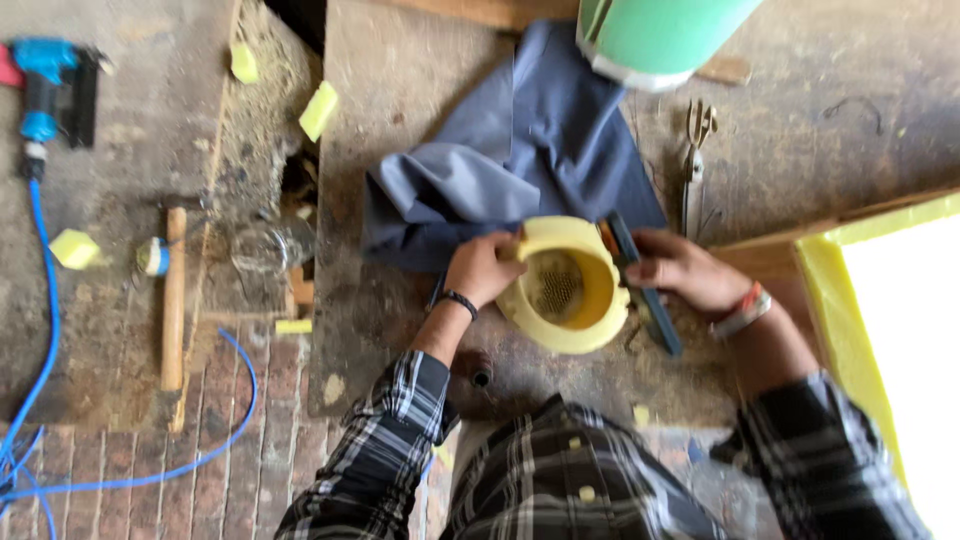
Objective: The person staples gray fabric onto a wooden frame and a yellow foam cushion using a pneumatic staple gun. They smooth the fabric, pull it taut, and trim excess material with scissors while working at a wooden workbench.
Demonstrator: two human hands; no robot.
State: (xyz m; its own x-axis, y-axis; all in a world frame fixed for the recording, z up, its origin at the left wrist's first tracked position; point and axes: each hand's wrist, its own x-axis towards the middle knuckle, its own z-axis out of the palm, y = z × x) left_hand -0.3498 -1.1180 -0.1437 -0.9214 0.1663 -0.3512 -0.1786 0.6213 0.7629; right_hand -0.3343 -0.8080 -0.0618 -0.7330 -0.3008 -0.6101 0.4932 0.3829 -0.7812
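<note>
Down at the middle of the frame, the left hand [484, 268] is gripping the left rim of a yellow foam ring [566, 287], fingers curled closed onto its edge. The ring is lying on a grey stone slab [400, 80], just below a crumpled blue-grey cloth [520, 150], with something mesh-like showing in its hollow. The right hand [680, 270] is closing around a long dark flat tool [640, 285], which is lying against the ring's right side and slanting toward the lower right. Both forearms are wearing plaid sleeves, with bands at the wrists.

At the top of the frame, a green cylinder [660, 35] is standing partly out of view. Right of the cloth, metal scissors [695, 160] are lying on the slab. Along the right edge, a large yellow foam block [850, 330] is showing. At the upper left, a blue nail gun [45, 85] is resting with its blue hose [45, 340] trailing down over brick, beside a wooden-handled hammer [172, 300] and scattered yellow foam scraps [318, 110].
</note>
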